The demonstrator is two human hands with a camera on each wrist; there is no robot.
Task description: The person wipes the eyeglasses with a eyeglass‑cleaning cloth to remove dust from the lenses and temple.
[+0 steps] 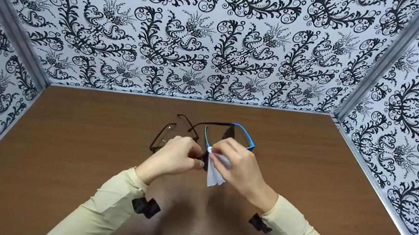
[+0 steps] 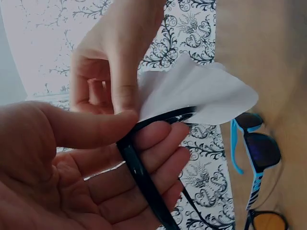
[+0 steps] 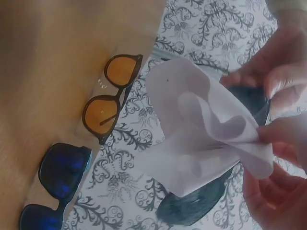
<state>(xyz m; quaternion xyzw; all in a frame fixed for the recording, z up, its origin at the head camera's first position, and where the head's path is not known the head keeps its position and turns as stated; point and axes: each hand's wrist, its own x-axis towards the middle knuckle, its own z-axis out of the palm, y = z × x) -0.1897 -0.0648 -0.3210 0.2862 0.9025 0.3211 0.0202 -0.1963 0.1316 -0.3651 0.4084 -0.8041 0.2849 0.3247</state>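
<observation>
My left hand [image 1: 177, 154] grips a pair of black sunglasses [image 2: 142, 178] near the hinge. In the left wrist view, the thumb lies on the frame and the fingers spread beneath it. My right hand [image 1: 242, 167] pinches a thin white cloth [image 3: 192, 129] at the frame. The cloth fans out and covers much of the front. One dark lens shows below the cloth in the right wrist view, and part of the other beside the left fingers. Both hands are close together, over the front of two pairs of glasses on the table.
Blue-and-black sunglasses [image 2: 263, 149] with dark lenses lie on the brown table [image 1: 85, 131], behind the hands. To their left are black-framed glasses with orange lenses [image 3: 120, 71]. White walls with black scrollwork [image 1: 185, 51] enclose the table at the back and sides.
</observation>
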